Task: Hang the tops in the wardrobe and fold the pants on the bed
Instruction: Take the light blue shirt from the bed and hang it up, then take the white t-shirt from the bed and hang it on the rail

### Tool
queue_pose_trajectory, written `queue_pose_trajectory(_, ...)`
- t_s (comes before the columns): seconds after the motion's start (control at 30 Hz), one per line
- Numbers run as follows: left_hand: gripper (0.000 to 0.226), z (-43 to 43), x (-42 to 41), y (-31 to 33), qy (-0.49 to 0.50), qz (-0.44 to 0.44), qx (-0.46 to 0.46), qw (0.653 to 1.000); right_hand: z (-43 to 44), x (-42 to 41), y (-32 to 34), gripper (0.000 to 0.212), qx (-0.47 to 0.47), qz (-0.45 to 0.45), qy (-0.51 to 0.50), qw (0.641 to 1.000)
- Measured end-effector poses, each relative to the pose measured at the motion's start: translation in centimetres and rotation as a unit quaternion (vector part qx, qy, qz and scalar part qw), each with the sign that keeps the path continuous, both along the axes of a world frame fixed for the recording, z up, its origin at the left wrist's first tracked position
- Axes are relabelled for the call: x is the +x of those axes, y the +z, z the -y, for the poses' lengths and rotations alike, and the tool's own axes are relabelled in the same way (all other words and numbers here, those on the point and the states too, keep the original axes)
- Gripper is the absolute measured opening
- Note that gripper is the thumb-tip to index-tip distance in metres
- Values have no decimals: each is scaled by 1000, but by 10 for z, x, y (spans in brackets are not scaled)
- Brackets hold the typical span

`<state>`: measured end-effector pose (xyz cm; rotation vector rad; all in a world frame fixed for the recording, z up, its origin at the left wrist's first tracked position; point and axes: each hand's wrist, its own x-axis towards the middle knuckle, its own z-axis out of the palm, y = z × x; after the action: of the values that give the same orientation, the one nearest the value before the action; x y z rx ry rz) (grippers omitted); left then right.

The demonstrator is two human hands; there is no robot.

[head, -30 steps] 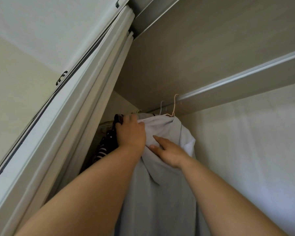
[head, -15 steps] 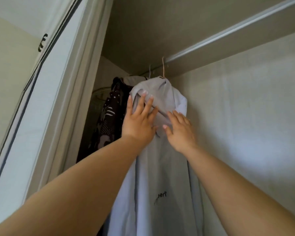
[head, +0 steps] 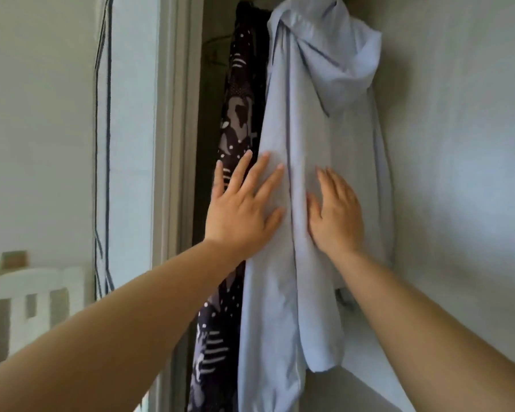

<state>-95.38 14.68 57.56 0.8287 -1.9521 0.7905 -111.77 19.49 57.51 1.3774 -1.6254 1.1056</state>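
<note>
Both hands have slid down from the hood: left hand (head: 241, 214) and right hand (head: 336, 215), fingers spread flat, press the hanging pale blue hooded top (head: 315, 120) beside a dark patterned garment (head: 238, 114) in the wardrobe.

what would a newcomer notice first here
A pale blue hooded top hangs at the centre, its hood drooping near the upper edge. The left hand and right hand lie flat on its front, fingers straight. A dark patterned garment hangs right beside it, on the left hand's side.

No text or number is legible anywhere, blue hoodie (head: 309, 129) included.
</note>
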Motion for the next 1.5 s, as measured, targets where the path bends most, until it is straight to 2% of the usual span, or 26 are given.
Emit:
queue_pose_trajectory(0.13,57,-17,55,-45,-8,-8,6,1000,-13,52,-44,59,-4,-1,47,999)
queue_pose_trajectory(0.27,57,-30,121,-83,49,-21,50,997,-19,126,-87,51,-11,-34,102,994)
queue_pose_trajectory(0.5,65,-42,252,-168,222,36,166,960,-8,263,-161,56,158,-100,115,976)
queue_pose_trajectory(0.7,65,-52,370,-224,301,33,251,919,13,380,-212,58,278,-73,160,944)
queue_pose_trajectory(1.1,64,-40,553,-333,455,-41,407,791,84,578,-326,56,414,-105,332,841)
queue_pose_trajectory(1.5,64,-5,667,-412,550,-150,478,668,168,725,-406,57,508,-194,448,710)
